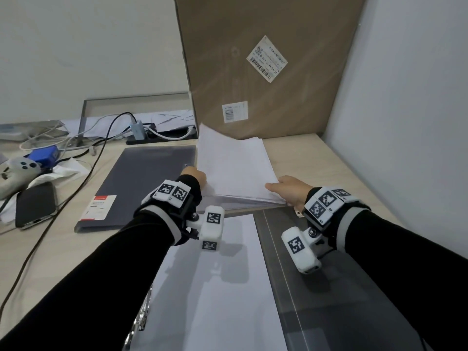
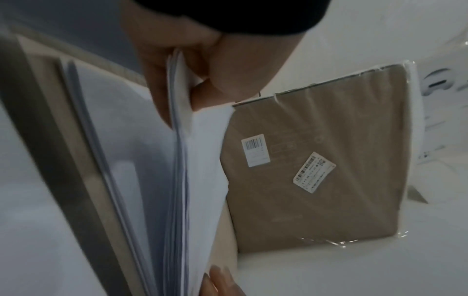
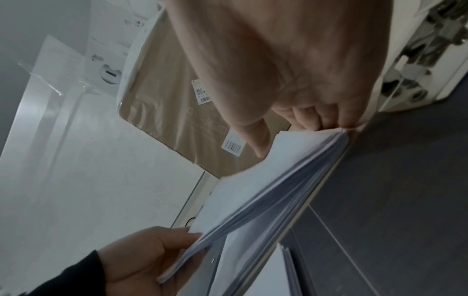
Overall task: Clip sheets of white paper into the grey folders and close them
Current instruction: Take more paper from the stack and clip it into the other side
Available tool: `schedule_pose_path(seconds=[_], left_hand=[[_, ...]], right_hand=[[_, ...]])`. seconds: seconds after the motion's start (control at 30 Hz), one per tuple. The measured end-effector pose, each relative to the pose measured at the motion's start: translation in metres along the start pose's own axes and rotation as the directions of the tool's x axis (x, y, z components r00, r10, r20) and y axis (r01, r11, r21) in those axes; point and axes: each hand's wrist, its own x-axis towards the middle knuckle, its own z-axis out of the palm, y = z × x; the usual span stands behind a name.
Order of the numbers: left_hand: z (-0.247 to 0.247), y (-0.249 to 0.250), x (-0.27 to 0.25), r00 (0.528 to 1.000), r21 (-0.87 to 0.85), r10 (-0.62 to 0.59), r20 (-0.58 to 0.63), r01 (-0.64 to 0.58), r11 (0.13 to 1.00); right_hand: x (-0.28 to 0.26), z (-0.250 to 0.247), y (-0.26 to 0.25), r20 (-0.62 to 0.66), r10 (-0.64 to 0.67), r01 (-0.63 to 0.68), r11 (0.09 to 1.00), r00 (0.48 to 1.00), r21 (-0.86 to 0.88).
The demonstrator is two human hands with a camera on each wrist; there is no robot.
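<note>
Nearest, an open grey folder [image 1: 329,287] lies on the counter [image 1: 63,249] with a white sheet [image 1: 215,287] on it, probably awaiting clipping. Beyond, the left hand [image 1: 196,174] and right hand [image 1: 288,190] each have their grip clamped on the paper stack [image 1: 233,168], lifting its near edge; its long axis runs away toward the cardboard box [image 1: 266,59]. A closed folder [image 1: 141,183] lies left.

A light wooden desk [image 1: 63,249] stands in a corner of plain white walls [image 1: 410,97], under soft, even light.
</note>
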Motion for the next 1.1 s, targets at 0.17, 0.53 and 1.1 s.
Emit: schedule_pose_path(seconds=[0.17,0.53,1.1], left_hand=[[-0.018,-0.020,-0.034,0.991,-0.526,-0.041,-0.125,-0.031,0.850],[-0.048,-0.073,-0.147,0.931,-0.790,0.331,0.153,-0.086,0.608],[-0.070,-0.074,-0.190,0.950,-0.901,0.301,-0.083,-0.201,0.385]], right_hand=[[-0.032,-0.020,-0.009,-0.101,-0.023,0.053,0.951,0.995,0.305],[-0.144,-0.024,-0.039,-0.037,-0.353,0.284,0.681,0.935,0.675],[-0.218,0.034,-0.019,-0.203,-0.435,0.456,0.622,0.877,0.637]])
